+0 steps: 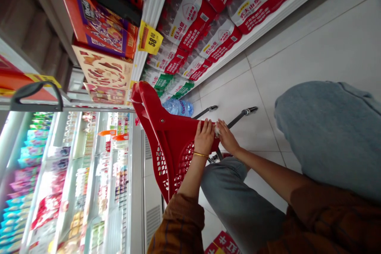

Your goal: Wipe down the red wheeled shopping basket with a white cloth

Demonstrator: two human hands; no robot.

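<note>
A red plastic shopping trolley [181,131] appears sideways in the tilted view, with perforated lower walls and dark wheeled legs. My left hand [204,137], with a gold bracelet at the wrist, lies on the red plastic, its fingers stretched out. Beside it, my right hand [228,137] presses a small white wad [217,130], which looks like tissue, against the trolley's edge. The fingertips of that hand are bent around the wad. One trolley caster [250,111] shows past my hands, over the floor.
Packs of red-labelled water bottles [208,27] line a low shelf, with snack boxes [107,27] above. A large blue water bottle [178,108] stands behind the trolley. Lit refrigerated shelves [74,178] are at left. My jeans-clad knee [327,127] and a red box [223,243] are near the tiled floor.
</note>
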